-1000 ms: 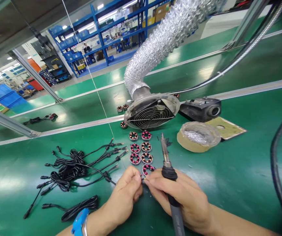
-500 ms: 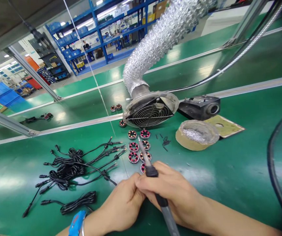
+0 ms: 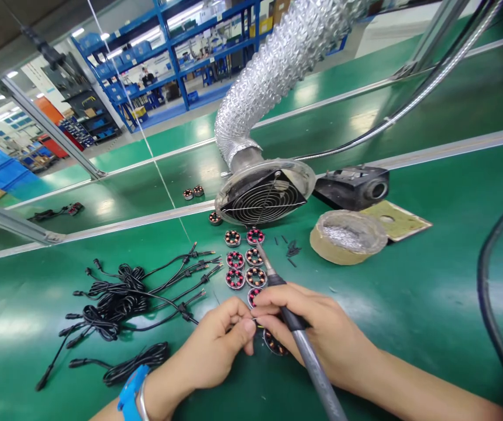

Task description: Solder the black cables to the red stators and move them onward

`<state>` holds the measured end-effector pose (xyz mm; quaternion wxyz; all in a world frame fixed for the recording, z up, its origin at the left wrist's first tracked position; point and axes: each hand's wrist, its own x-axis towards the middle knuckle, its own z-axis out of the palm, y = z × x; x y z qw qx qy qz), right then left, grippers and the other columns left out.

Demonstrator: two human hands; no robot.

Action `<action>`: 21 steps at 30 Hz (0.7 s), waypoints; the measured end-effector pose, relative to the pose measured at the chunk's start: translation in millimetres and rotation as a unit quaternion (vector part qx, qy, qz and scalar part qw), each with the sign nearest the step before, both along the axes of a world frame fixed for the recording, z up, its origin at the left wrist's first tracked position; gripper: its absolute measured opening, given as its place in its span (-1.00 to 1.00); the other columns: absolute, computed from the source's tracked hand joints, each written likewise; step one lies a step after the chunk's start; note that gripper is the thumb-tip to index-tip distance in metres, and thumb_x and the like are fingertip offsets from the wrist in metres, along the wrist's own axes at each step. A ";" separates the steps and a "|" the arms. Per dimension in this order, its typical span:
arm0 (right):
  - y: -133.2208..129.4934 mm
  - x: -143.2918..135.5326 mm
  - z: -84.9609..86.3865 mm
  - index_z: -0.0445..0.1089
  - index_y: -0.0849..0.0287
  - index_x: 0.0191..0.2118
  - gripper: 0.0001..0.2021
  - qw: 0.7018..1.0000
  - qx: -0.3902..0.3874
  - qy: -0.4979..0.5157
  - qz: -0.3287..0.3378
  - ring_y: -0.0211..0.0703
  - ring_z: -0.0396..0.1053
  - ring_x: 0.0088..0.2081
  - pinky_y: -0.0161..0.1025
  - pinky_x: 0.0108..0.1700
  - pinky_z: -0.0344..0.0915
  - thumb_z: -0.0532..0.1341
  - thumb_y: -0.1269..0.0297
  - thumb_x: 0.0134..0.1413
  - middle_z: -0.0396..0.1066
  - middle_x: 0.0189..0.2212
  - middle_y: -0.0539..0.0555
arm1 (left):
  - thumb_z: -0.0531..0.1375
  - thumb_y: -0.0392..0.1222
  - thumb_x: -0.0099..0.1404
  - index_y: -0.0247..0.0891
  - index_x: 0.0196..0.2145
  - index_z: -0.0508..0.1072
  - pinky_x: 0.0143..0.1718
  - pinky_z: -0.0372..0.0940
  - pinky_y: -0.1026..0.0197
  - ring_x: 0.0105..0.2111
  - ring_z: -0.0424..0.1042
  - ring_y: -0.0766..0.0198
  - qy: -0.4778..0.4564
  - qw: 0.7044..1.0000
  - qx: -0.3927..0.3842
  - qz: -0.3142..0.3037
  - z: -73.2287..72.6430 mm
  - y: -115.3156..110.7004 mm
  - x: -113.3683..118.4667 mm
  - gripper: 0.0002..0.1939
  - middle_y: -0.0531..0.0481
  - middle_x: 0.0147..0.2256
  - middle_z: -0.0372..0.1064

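My right hand [image 3: 326, 333] is closed around a soldering iron [image 3: 317, 365], its tip slanting up and left over the stators. The thumb and forefinger of my left hand [image 3: 214, 348] are pinched together on a thin wire [image 3: 255, 320], which reaches toward my right fingertips. Just below those fingertips a copper-wound motor stator [image 3: 272, 344] lies partly hidden by my right hand. Beyond the hands stand two columns of ring-shaped stators, some with red windings [image 3: 234, 279] and some with copper-coloured ones [image 3: 255, 276].
Black cables [image 3: 124, 298] with bared ends lie on the left of the green bench. A fume fan [image 3: 265, 199] on a silver duct [image 3: 255, 99] stands behind the stators. Right of it are a black iron holder [image 3: 357, 187], a tape roll [image 3: 343, 248] and small black tube pieces [image 3: 293, 249].
My hands have come slightly apart, exposing the thin wire and the stator beneath. The iron has shifted right with my right hand. The view has moved a little.
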<state>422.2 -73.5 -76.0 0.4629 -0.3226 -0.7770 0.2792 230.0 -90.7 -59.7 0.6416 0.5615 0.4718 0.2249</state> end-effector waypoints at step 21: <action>-35.0 41.2 21.0 0.35 0.04 0.00 -0.74 0.995 0.003 -0.058 -0.084 -0.12 0.51 -0.39 -0.30 -0.51 0.40 0.13 0.37 0.22 0.52 -0.32 0.07 | 0.06 -0.12 0.27 -0.24 -0.47 0.23 -0.52 -0.10 0.29 -0.55 -0.07 0.38 0.071 0.997 -0.024 0.036 4.6 2.2 6.3 -0.80 0.19 -0.57 -0.03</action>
